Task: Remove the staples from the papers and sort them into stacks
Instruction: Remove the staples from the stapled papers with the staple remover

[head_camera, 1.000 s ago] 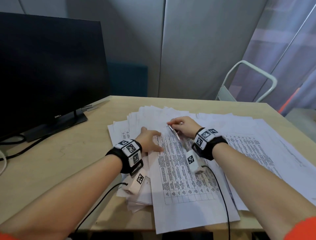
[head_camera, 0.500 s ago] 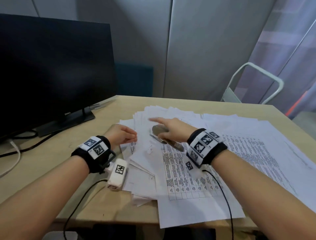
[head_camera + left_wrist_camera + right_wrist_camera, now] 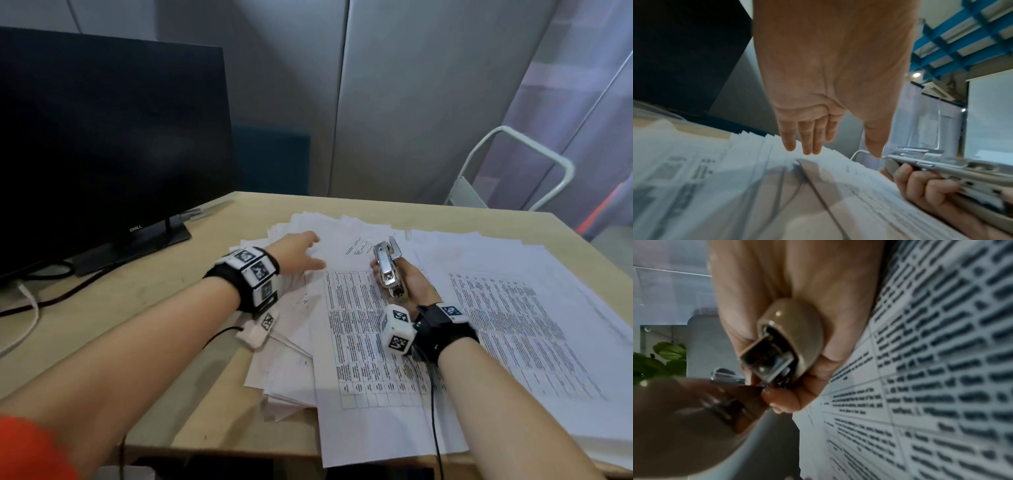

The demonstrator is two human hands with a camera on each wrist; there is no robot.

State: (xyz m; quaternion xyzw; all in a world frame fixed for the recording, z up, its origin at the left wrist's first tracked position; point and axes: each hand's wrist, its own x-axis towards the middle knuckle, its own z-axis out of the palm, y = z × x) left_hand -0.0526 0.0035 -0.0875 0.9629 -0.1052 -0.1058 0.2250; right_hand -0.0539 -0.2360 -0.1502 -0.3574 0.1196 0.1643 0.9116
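Printed papers [image 3: 370,329] lie fanned over the wooden desk [image 3: 144,308], a sheet with tables on top. My right hand [image 3: 407,279] is turned palm up above that sheet and grips a metal stapler [image 3: 388,265] with a beige shell [image 3: 795,331], its nose pointing away from me. The fingers [image 3: 925,185] curl round its body. My left hand [image 3: 301,251] reaches over the far left sheets [image 3: 777,162] with straight fingers [image 3: 807,139] and holds nothing.
A dark monitor [image 3: 102,144] on a stand takes the desk's back left, with cables [image 3: 41,294] trailing beside it. A white metal frame [image 3: 513,171] stands behind the desk at the right. Grey panels close off the back. Bare desk shows at the left.
My right hand has turned palm up and lifted the stapler off the papers. My left hand has gone from a loose curl at the desk's left to a straight reach over the far sheets.
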